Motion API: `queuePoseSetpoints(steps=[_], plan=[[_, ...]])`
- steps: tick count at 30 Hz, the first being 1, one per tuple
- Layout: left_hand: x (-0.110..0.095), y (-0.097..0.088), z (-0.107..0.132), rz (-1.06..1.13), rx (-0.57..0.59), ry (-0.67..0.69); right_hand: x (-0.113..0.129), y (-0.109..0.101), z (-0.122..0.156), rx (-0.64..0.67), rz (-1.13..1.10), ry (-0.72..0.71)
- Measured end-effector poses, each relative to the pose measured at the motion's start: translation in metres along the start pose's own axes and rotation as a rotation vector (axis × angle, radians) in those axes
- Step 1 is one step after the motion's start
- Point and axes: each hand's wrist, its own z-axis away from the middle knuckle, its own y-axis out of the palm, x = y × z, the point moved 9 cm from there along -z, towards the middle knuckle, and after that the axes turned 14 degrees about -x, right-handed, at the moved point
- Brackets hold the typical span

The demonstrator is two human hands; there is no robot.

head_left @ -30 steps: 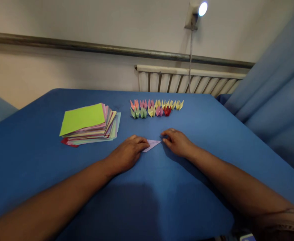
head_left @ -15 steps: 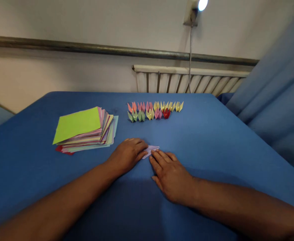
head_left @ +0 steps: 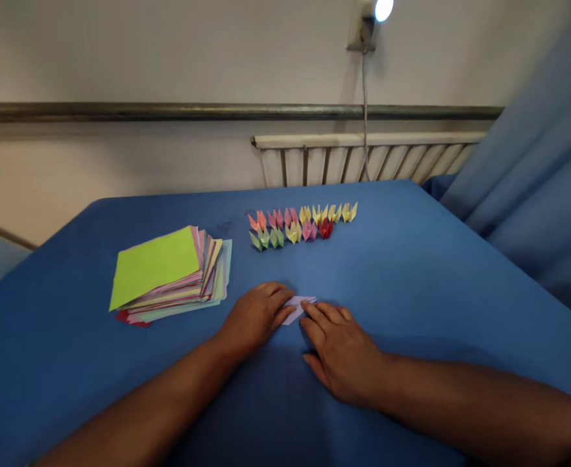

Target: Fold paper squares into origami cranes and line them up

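On the blue table lies a small piece of folded lilac paper (head_left: 294, 312), pointed at its right end. My left hand (head_left: 256, 316) grips its left side, thumb at the near edge and fingers over the far part. From the right, my right hand (head_left: 341, 347) rests its outstretched fingertips on the paper's upper right part, with the thumb held apart on the table side. Part of the paper is hidden under both hands.
A stack of coloured paper (head_left: 156, 266), bright green on top, lies at the left. Several small origami cranes (head_left: 292, 232) stand in two rows behind my hands. Beyond the blue table (head_left: 412, 272) are a radiator (head_left: 363, 141) and a wall rail; a blue curtain (head_left: 533, 175) hangs at the right.
The view has tilted, so everything sits lower in it. My right fingertips have shifted slightly up the paper. A dark fold line seen on the paper before no longer shows.
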Motion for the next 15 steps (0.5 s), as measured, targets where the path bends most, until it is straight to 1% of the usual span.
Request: queuePoseSetpoints(steps=[4, 7, 12, 14, 15], plan=[[-0.001, 0.000, -0.003, 0.003, -0.011, 0.017, 0.002, -0.004, -0.002, -0.031, 0.020, -0.017], [-0.005, -0.003, -0.006, -0.047, -0.041, 0.049, 0.003, -0.006, -0.005, -0.072, 0.046, -0.020], [-0.014, -0.005, -0.014, -0.222, -0.078, 0.155, -0.005, -0.005, -0.012, -0.151, 0.066, 0.041], [-0.015, -0.002, -0.021, -0.326, -0.056, 0.210, -0.011, -0.003, -0.018, -0.171, 0.068, 0.072], [-0.014, -0.001, -0.025, -0.345, -0.054, 0.217, -0.014, -0.002, -0.022, -0.174, 0.070, 0.080]])
